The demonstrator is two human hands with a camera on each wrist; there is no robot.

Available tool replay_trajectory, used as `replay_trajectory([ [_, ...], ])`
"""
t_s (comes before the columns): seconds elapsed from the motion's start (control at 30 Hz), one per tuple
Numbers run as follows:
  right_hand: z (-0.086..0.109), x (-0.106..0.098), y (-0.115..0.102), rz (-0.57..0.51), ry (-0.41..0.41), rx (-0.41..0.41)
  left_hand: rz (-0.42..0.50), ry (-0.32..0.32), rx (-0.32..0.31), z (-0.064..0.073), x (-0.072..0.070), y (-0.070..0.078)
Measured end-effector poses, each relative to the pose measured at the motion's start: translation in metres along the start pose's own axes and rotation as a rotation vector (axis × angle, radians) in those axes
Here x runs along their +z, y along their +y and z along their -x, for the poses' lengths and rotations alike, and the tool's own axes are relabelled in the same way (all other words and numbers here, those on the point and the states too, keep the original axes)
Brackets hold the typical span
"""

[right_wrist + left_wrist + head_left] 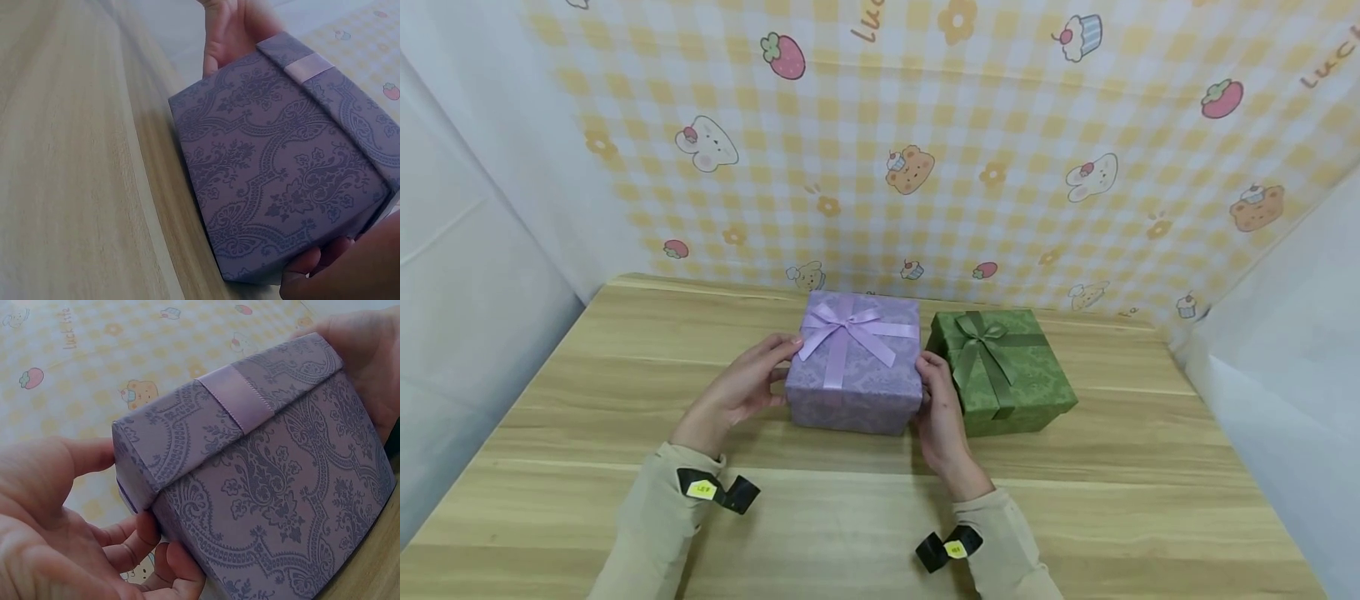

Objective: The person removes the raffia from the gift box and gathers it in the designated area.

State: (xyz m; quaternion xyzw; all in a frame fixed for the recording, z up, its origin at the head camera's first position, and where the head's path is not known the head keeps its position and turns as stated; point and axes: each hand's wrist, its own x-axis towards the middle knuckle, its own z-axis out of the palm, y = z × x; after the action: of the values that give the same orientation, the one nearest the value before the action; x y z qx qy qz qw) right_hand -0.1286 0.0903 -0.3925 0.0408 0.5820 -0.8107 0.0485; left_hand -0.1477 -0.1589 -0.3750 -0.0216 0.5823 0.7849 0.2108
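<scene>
A purple gift box (861, 408) with a damask pattern is on the wooden table, near its back edge. Its lid carries a lilac ribbon tied in a bow (844, 323). My left hand (741, 387) grips the box's left side, thumb at the lid's edge and fingers bent against the side below. From the right, my right hand (942, 421) holds the opposite side, its fingers partly hidden by the box. In the left wrist view, the lid (162, 434) sits down over the box body (275, 506).
A green gift box (1030, 367) with a dark green bow stands just right of the purple one, close to my right hand. Behind the wooden table (820, 533) hangs a yellow checked cloth (850, 125). White sheets (482, 208) flank both sides.
</scene>
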Motion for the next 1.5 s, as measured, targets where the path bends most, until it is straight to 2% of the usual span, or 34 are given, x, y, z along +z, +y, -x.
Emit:
replay_trajectory([
  [0.47,0.003,0.0,-0.007,0.033,-0.027,0.0,0.036,0.028,0.001,-0.002,0.0,0.001],
  [0.83,0.002,-0.002,-0.007,0.131,0.009,-0.037,0.023,0.05,-0.004,-0.003,0.003,0.0],
  [1.1,0.004,-0.001,-0.008,0.175,0.048,-0.021,0.011,0.065,-0.001,-0.003,0.004,0.0],
  [1.27,0.004,0.0,-0.008,0.181,0.07,-0.019,-0.012,0.076,0.022,-0.003,0.006,0.001],
  [1.4,0.005,0.001,-0.01,0.231,0.065,-0.053,-0.023,0.086,0.035,-0.002,0.006,0.002],
  [1.5,0.009,0.002,-0.012,0.289,0.05,-0.11,-0.034,0.103,0.039,-0.001,0.006,0.004],
])
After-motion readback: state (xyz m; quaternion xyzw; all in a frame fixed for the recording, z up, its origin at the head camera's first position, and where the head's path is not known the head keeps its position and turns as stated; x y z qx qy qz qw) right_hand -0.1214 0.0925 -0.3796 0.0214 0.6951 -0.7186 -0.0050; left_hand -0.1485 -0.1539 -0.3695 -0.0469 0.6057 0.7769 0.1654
